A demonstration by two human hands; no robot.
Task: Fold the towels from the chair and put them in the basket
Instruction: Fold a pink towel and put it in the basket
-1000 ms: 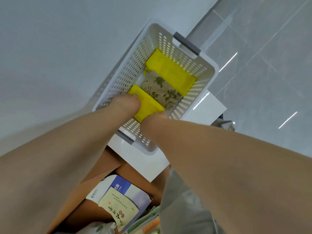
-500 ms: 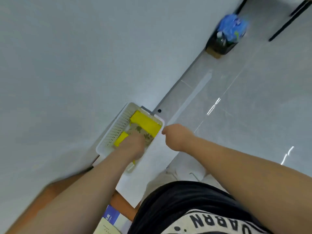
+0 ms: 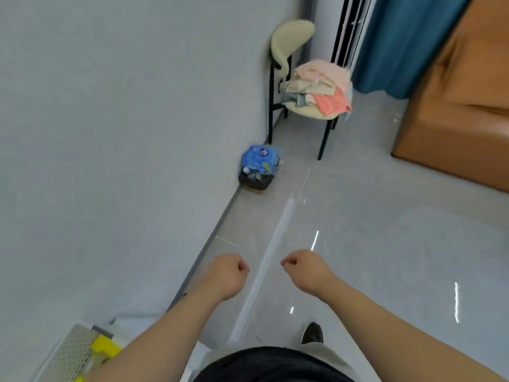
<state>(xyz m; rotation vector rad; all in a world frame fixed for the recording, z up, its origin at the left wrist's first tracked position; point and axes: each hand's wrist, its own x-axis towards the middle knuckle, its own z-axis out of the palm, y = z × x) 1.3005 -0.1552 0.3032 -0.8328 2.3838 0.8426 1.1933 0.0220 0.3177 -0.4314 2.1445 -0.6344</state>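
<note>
A cream chair (image 3: 292, 42) with black legs stands at the far wall, and a loose pile of pink, cream and pale blue towels (image 3: 321, 88) lies on its seat. The white perforated basket (image 3: 73, 351) is at the bottom left beside the wall, with a folded yellow towel (image 3: 106, 350) showing inside; my left forearm covers part of it. My left hand (image 3: 227, 275) and my right hand (image 3: 304, 272) hang in front of me over the floor, both with curled fingers and holding nothing.
A dark bin with a blue bag (image 3: 260, 168) sits on the floor against the wall between me and the chair. An orange sofa (image 3: 465, 106) fills the right side, with a teal curtain (image 3: 407, 42) behind it. Glossy grey tiles (image 3: 385, 244) lie ahead.
Both hands left the yellow towel in the basket and drew back empty. My view swung up from the basket toward the chair with the towels.
</note>
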